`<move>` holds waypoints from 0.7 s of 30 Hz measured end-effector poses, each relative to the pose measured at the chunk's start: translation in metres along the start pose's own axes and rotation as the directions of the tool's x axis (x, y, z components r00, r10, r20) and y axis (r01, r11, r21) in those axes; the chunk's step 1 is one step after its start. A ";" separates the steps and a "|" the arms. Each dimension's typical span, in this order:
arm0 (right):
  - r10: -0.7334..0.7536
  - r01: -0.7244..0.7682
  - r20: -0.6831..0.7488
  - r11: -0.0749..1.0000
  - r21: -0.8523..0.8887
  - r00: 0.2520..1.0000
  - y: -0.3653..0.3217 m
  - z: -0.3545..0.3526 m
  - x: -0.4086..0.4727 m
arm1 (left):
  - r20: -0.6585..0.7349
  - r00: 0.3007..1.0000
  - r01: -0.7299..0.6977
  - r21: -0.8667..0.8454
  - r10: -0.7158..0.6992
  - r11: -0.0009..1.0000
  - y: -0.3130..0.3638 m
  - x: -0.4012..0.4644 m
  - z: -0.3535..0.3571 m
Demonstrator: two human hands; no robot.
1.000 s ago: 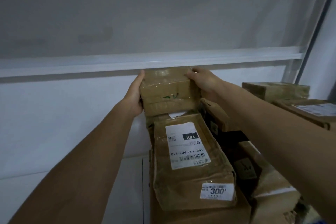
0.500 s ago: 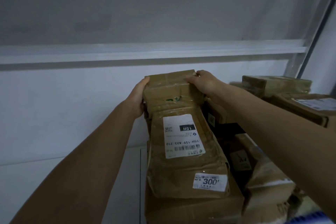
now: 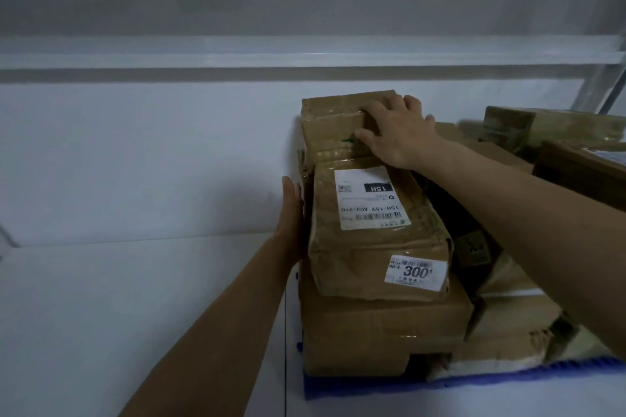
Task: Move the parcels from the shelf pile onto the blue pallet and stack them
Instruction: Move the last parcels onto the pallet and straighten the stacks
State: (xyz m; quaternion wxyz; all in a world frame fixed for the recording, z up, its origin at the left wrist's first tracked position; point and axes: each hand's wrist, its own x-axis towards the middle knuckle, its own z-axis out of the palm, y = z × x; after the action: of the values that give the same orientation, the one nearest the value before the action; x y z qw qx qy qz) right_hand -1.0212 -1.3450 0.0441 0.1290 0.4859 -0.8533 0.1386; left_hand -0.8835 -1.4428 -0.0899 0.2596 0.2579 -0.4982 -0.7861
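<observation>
A small taped brown parcel lies at the back of a stack of parcels on the blue pallet, against the white wall. My right hand rests flat on its top and right side, fingers spread. In front of it lies a long brown parcel with a white label and a "300" sticker, on top of a larger box. My left hand is flat, fingers straight, against the left side of the stack beside the long parcel.
More brown parcels are stacked to the right, with a dark box at the right edge. A white wall with a ledge runs behind. A crushed parcel sits low at the right.
The small parcel has come down onto the back of the stack. My left hand let go of it and dropped to the stack's left side. My right hand now lies flat on the parcel.
</observation>
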 end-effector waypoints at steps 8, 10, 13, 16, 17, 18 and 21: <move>-0.086 0.083 0.007 0.978 0.193 0.996 0.009 0.006 0.017 | 0.093 0.995 -0.043 0.015 0.041 0.999 0.004 -0.002 0.009; -0.065 0.062 0.009 0.978 0.198 0.998 0.007 0.006 0.016 | 0.105 0.994 -0.038 0.047 0.033 0.998 0.004 -0.001 0.011; -0.055 0.054 0.001 0.980 0.189 0.998 0.001 0.005 0.014 | 0.099 0.994 -0.048 0.044 0.044 0.998 0.004 -0.001 0.012; -0.033 0.031 0.015 0.990 0.141 0.999 -0.005 -0.005 0.014 | 0.112 0.991 -0.075 0.000 0.074 0.997 0.001 -0.001 0.012; -0.028 0.027 0.005 0.992 0.127 1.000 -0.005 -0.008 0.013 | 0.106 0.991 -0.079 -0.015 0.080 0.997 0.002 -0.002 0.012; -0.014 0.013 0.007 0.993 0.114 1.000 -0.008 -0.011 0.011 | 0.111 0.990 -0.081 -0.017 0.082 0.997 0.002 -0.003 0.013; -0.013 0.012 0.008 0.997 0.078 1.000 -0.011 -0.013 0.006 | 0.142 0.988 -0.073 0.036 0.068 0.997 0.004 -0.007 0.016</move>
State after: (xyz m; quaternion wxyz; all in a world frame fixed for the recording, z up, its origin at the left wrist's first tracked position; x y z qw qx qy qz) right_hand -1.0135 -1.3503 0.0598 0.1073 0.4965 -0.8446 0.1691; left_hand -0.8888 -1.4291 -0.0791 0.2460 0.1893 -0.5402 -0.7822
